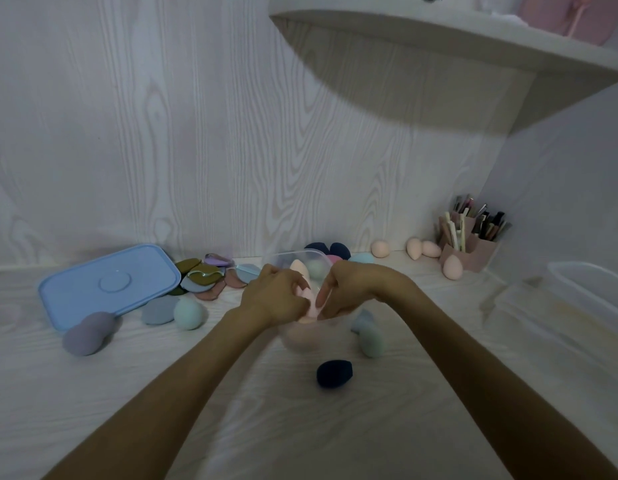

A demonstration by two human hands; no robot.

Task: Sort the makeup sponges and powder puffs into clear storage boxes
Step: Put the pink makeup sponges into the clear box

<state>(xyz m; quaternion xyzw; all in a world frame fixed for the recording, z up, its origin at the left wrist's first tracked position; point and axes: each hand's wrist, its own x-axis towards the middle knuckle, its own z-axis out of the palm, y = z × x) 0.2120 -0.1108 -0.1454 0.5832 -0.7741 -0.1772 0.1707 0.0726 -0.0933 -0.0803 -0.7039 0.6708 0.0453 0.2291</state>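
Both my hands meet over a clear storage box (302, 255) in the middle of the desk. My left hand (271, 296) and my right hand (345, 289) both have fingers curled round a pink sponge (309, 303) over the box. A peach sponge (298, 266) and a mint sponge (317, 268) lie inside. Loose on the desk: a navy sponge (334, 373), mint sponges (371, 342) (187, 313), a purple sponge (87, 332), a grey-blue puff (159, 310). A pile of flat puffs (202, 277) lies behind.
A blue lid (108, 284) lies at the left. Peach sponges (380, 248) (452, 267) and navy sponges (316, 247) sit by the back wall. A pink brush holder (468, 244) stands at the right. Another clear box (588, 289) sits far right. A shelf (474, 32) hangs overhead.
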